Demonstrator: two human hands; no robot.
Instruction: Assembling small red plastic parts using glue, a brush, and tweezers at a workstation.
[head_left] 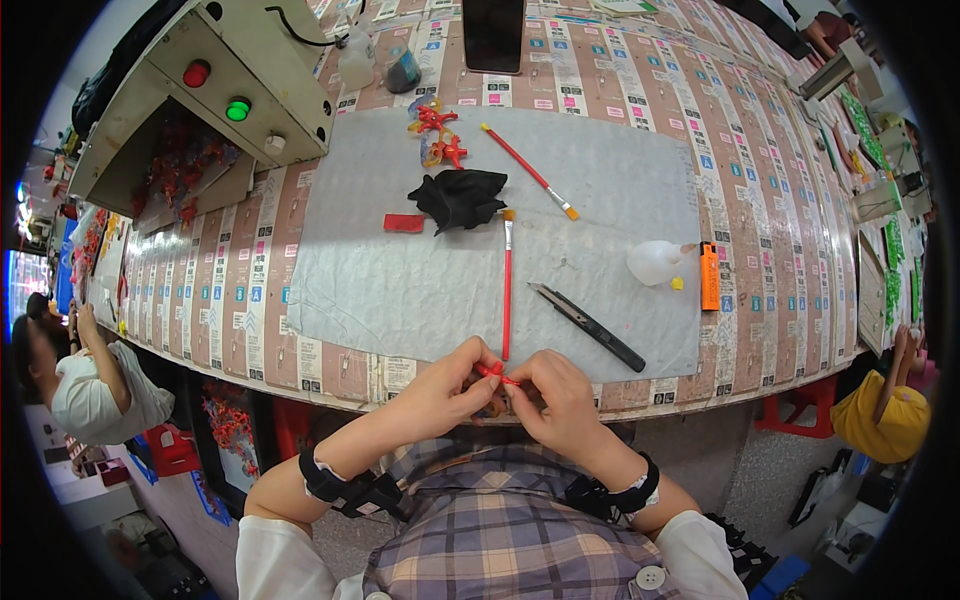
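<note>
At the near edge of the table my left hand [463, 380] and my right hand [553, 397] are close together. Both pinch a small red plastic piece [495, 371] between thumb and fingers; the grip partly hides its shape. Just beyond them a red-handled brush [507, 290] lies on a grey sheet [400, 290], bristles pointing away. A black cutter knife [590, 328] rests to the right. Farther off are a second red brush [528, 170], a crumpled black cloth [460, 200], a small red block [404, 223] and red figures with clear parts [440, 150].
To the right lie a white squeeze bottle [655, 262] and an orange lighter-like object [709, 278]. A beige machine [225, 85] with red and green buttons stands at the far left. At the back is a dark phone [493, 38]. People sit at either side [105, 390].
</note>
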